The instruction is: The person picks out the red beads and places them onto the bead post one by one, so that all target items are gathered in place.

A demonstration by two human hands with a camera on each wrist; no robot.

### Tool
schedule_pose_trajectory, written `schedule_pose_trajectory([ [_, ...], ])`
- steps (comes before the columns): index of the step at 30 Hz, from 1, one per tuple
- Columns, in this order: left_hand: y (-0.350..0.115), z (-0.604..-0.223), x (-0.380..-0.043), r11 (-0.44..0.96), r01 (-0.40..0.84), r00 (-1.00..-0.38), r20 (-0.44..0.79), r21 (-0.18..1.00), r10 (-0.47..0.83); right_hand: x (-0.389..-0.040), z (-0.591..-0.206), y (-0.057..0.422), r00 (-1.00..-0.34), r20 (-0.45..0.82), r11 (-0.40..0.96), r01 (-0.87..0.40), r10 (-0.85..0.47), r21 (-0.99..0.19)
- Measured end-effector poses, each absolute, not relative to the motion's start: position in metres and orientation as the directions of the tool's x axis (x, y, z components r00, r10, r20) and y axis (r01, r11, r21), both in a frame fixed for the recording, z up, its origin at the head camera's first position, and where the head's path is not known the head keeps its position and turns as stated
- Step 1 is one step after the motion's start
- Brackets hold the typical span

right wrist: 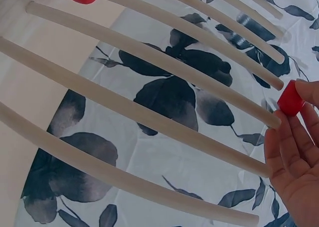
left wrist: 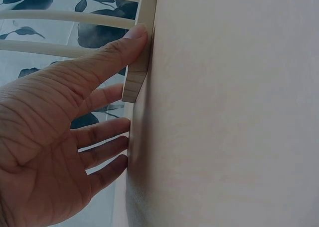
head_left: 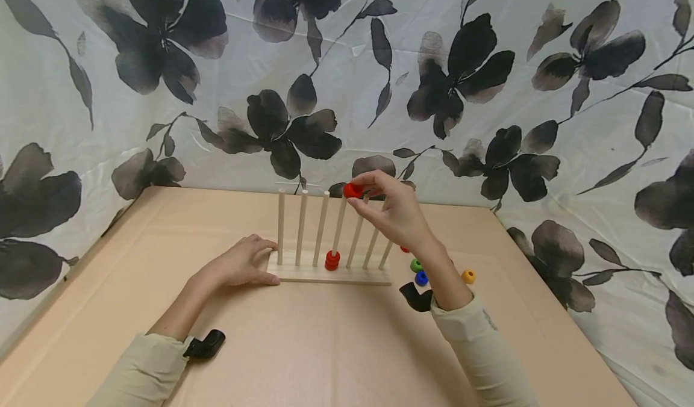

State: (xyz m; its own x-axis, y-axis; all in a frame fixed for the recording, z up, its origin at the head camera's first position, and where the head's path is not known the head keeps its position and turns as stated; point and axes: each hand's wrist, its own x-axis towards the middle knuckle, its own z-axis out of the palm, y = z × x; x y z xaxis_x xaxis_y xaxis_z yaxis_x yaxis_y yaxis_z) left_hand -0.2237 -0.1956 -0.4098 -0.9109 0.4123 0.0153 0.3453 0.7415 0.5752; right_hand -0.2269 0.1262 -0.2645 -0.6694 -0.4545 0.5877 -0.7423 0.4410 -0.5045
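A wooden peg board [head_left: 325, 274] with a row of several upright pegs stands on the table. My left hand [head_left: 246, 262] holds the left end of its base, thumb [left wrist: 135, 35] on the front edge and forefinger behind. My right hand [head_left: 396, 208] pinches a red bead [head_left: 353, 190] between thumb and fingers, right at the top of the middle peg. In the right wrist view this held red bead [right wrist: 291, 100] is just off a peg's tip. Two stacked red beads [head_left: 332, 261] sit at the bottom of that middle peg.
Right of the board lie loose beads: a green bead [head_left: 415, 265], a blue bead [head_left: 421, 279], an orange bead [head_left: 468, 276] and a red one partly hidden by my right arm. A floral cloth [head_left: 358, 64] hangs behind the table [head_left: 303, 347].
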Motion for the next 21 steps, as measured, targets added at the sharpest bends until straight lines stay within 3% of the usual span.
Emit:
schedule_pose_trajectory([
  [21,-0.1952,-0.4119,-0.2256,0.742,0.349,-0.909,0.016,0.573,0.415,-0.2284,-0.2706,0.1241,-0.696,0.524,0.531,-0.716,-0.492,-0.453],
])
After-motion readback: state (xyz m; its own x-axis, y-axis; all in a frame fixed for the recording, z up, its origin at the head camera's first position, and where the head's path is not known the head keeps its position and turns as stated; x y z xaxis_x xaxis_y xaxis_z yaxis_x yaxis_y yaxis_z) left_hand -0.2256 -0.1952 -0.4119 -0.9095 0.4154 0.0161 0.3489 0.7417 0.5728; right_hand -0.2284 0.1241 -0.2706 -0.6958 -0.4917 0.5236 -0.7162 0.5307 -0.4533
